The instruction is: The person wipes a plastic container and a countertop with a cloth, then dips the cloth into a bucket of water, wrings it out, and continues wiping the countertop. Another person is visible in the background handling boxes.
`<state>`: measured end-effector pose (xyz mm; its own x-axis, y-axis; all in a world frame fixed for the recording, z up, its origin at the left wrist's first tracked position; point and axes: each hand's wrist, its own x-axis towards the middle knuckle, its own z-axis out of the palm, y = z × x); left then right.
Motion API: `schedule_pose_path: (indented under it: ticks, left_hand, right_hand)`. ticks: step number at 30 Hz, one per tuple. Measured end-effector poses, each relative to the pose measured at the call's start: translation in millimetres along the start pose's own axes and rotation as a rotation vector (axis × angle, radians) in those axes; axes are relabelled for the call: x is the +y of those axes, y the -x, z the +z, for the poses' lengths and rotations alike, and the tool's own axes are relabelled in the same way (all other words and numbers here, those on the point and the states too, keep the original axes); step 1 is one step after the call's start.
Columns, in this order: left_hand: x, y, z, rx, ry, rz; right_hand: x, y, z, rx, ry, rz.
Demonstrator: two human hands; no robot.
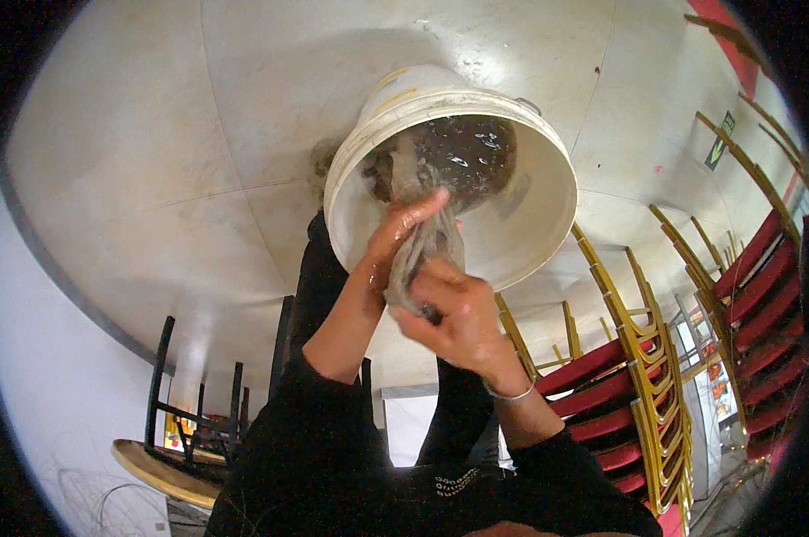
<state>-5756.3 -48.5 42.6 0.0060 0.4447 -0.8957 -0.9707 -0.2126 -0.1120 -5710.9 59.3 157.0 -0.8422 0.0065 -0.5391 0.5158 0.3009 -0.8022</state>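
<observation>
A wet grey-brown cloth is bunched and twisted between both of my hands. My left hand grips its upper part at the mouth of the white plastic bucket, thumb pointing up. Lower down and nearer my body, my right hand is closed around the folded lower part, slightly blurred. The cloth's far end hangs down towards the dark, dirty water in the bucket; where it meets the water is hard to make out. Water glistens on my left hand and wrist.
The bucket stands on a pale, stained floor. To the right are stacked chairs with red seats and gold frames, with another stack beyond. A round wooden stool with black legs is at lower left, beside a white wall.
</observation>
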Motion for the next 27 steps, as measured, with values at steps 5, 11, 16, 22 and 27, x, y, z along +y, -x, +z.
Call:
schedule_pose_path:
  ticks: [5,11,16,22,27]
  left_hand:
    - [-42,-19,-37,-0.139,0.395,0.127]
    - [-23,-8,5,0.260,-0.156,0.366]
    - [-17,-2,18,0.025,-0.713,0.625]
    - [-17,4,22,-0.013,-0.510,0.800]
    - [-22,-11,12,0.298,-0.510,0.741]
  right_hand:
    - [8,-28,22,0.239,0.202,-0.083]
    - [91,-83,-4,0.410,0.060,0.353]
    - [154,-72,-25,0.473,0.389,0.339]
    - [93,-80,-10,0.243,0.562,-0.008]
    - [146,-114,21,0.159,0.778,0.006]
